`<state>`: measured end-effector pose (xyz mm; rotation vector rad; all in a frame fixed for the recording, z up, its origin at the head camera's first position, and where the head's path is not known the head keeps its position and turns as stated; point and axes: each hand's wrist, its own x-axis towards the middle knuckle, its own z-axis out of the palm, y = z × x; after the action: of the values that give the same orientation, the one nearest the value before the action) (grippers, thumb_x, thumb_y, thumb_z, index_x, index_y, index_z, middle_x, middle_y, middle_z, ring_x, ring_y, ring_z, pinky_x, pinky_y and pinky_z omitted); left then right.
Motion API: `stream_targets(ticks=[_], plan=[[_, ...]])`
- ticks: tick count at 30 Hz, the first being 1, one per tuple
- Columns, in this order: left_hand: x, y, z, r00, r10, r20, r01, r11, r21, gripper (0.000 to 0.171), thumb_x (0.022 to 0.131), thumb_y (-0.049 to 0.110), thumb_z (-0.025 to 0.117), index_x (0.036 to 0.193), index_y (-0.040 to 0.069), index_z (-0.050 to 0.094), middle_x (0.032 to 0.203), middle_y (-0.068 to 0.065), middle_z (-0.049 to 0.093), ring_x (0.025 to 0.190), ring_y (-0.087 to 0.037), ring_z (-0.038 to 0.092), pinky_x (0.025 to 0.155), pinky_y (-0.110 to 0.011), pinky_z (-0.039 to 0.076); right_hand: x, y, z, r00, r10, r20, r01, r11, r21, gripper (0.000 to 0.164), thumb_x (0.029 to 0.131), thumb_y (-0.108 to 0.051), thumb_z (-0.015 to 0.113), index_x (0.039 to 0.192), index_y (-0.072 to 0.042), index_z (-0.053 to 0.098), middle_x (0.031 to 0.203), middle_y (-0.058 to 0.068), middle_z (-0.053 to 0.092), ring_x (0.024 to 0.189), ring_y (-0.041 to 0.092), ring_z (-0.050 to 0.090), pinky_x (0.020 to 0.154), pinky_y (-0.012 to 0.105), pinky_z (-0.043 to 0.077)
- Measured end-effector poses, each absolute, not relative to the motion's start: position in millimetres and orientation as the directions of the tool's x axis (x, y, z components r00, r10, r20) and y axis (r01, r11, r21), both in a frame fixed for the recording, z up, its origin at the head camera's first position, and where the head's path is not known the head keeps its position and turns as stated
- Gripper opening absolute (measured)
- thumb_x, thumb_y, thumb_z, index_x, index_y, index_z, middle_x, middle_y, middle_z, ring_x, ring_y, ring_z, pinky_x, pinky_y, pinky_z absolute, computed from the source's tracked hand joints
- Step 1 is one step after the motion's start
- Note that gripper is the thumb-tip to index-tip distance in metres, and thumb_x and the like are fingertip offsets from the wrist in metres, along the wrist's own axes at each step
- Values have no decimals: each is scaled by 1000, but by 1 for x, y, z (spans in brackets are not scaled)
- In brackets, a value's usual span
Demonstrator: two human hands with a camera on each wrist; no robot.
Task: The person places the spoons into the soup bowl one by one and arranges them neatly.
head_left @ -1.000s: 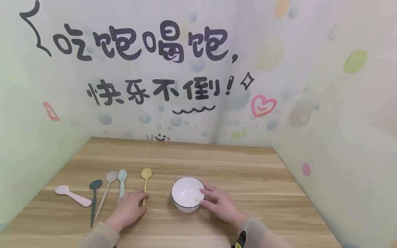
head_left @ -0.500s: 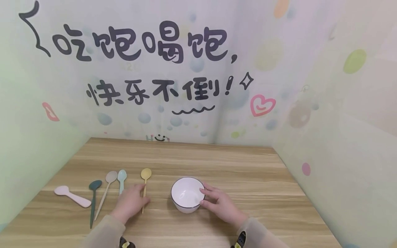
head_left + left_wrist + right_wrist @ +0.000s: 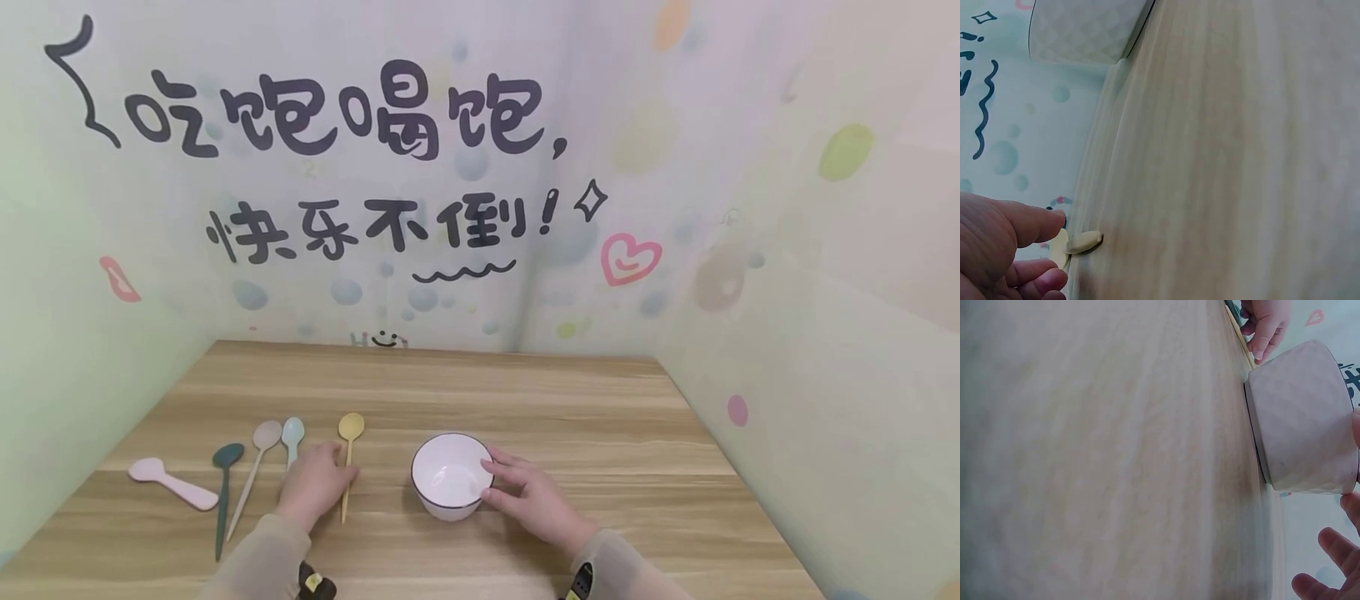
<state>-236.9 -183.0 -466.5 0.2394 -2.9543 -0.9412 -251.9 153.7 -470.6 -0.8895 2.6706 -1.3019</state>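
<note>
In the head view my left hand [image 3: 315, 483] hovers at the handle of a yellow spoon [image 3: 350, 427] lying on the table. The left wrist view shows its thumb and fingers apart, with a gap around the handle's end [image 3: 1085, 242]. My right hand [image 3: 536, 500] holds a white bowl [image 3: 450, 506] with a dark rim by its right side, fingertips at the rim. The bowl stands upright, and its outer wall looks faceted in the right wrist view. Close left of my left hand lies a light blue spoon [image 3: 293, 432], its handle partly hidden by that hand.
Further left on the wooden table [image 3: 600, 417] lie a beige spoon [image 3: 266, 435], a dark green spoon [image 3: 228, 455] and a pink spoon [image 3: 180, 486]. A printed back wall [image 3: 450, 317] and side walls enclose the table.
My left hand has moved forward along the yellow spoon's handle, uncovering the handle's near end. The right hand and the bowl keep their place; the head view has tilted slightly.
</note>
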Motion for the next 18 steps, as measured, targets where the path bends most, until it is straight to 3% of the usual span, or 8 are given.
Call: stream_targets(ticks=[5,11,18], plan=[[-240,-185,-472,-985,-168,-23,-150,795,588,51,90,27,62,125,-9,54,125,-29,56,113,-49,53,87,-57,44,-252,154,-472,-836,-511,199,-471,481,-740,55,88,-43,66,131,-10,59,147,1,44,136,29,37,108,52,29],[-244,-185,-478,-990,-144,11,-113,821,559,45,86,24,65,120,-5,61,118,-28,60,107,-45,58,78,-54,49,-251,154,-470,-836,-511,201,-471,479,-741,50,89,-37,67,131,-10,59,147,3,44,136,35,36,108,55,26],[-245,-181,-480,-997,-79,0,-66,824,562,41,85,18,66,120,-3,62,117,-24,61,109,-42,57,82,-57,47,-252,154,-471,-840,-505,198,-465,482,-743,51,89,-38,68,131,-11,60,147,1,44,136,35,36,108,54,26]])
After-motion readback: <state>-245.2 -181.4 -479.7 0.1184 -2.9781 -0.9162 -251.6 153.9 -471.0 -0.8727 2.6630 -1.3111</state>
